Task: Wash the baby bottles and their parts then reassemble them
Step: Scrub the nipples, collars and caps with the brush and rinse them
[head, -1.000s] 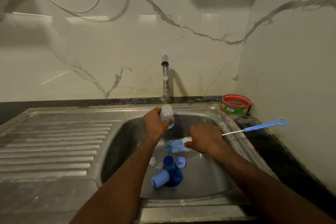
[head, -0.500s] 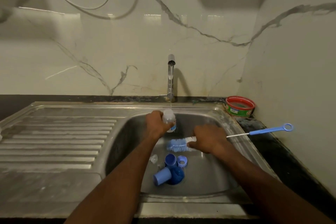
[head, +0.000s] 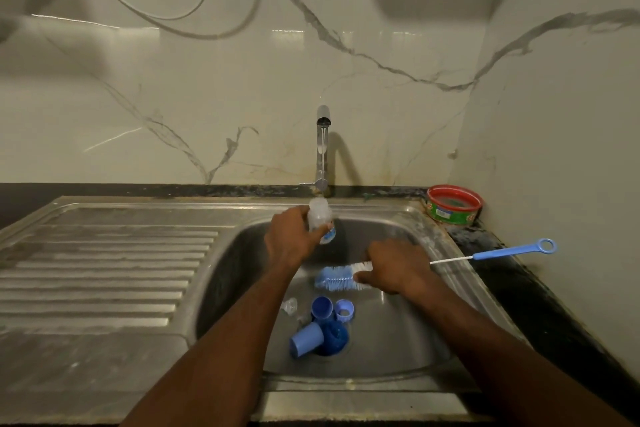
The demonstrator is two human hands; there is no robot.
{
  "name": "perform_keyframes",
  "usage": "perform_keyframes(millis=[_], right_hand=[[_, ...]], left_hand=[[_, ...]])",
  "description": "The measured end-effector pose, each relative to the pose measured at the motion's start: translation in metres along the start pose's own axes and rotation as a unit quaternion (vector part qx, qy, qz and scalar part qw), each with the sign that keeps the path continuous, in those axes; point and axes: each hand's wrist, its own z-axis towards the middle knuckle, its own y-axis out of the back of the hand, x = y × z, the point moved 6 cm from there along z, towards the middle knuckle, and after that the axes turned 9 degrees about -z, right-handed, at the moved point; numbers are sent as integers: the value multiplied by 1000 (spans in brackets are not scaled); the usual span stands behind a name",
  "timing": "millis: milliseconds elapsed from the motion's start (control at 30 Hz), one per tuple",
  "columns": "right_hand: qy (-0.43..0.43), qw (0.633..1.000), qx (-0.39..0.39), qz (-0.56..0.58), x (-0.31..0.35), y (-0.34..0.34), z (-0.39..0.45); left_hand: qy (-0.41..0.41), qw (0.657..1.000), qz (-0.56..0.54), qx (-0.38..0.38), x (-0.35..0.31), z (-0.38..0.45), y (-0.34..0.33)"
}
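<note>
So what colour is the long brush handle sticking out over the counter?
Light blue, ending in a ring; the plastic brush handle shows in the head view.

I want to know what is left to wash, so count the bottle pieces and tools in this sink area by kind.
Clear bottle, held in the left hand under the tap: 1
Bottle brush, held in the right hand: 1
Blue caps and rings on the basin floor: 4
Clear teats: at least 1
Red-rimmed tub: 1
Total: 8
</note>
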Motion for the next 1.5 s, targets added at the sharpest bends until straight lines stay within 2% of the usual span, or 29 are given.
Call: perform_keyframes(millis=[67, 167, 267, 367, 467, 567, 700, 800, 933, 1033, 1100, 1167, 1233, 1367, 1500], right_hand=[[-1, 1000, 1, 0, -1, 0, -1], [-4, 1000, 1, 0, -2, 0, 0], [-10, 1000, 3, -4, -3, 0, -1], [-11, 1000, 2, -4, -5, 0, 0], [-15, 1000, -3, -4, -9, 3, -1], [-23, 1000, -8, 2, -13, 5, -3], [-31, 999, -8, -3, -20, 6, -3], [-32, 999, 4, 1, -23, 3, -4], [-30, 999, 20, 4, -24, 3, -5], [-25, 1000, 19, 3, -24, 4, -5], [-26, 1000, 17, 5, -26, 4, -5], [-26, 1000, 15, 4, -27, 4, -5], [-21, 1000, 17, 1, -27, 3, -4], [-20, 1000, 20, -6, -28, 1, -2], [-20, 1000, 16, -7, -27, 2, -2]], left_hand=[[7, 999, 9, 35, 0, -2, -4], [-9, 999, -37, -9, -1, 1, 2], [-4, 1000, -7, 29, -2, -2, -2], [-25, 999, -42, -10, -2, 0, 2], [-22, 999, -8, 38, -2, -3, -2], [-48, 996, -76, 16, -1, 0, -1], [-45, 995, -28, 83, 5, -1, -16], [-80, 992, -41, 83, 2, 1, -14], [-150, 981, 72, 105, -1, 2, -9], [-214, 958, 161, 105, -13, 2, -2], [-254, 934, 233, 96, -24, 0, -1], [-303, 892, 322, 93, -32, -8, -9], [-320, 866, 369, 109, -30, -15, -17], [-313, 859, 386, 127, -21, -17, -19], [-306, 870, 367, 121, -20, -11, -17]])
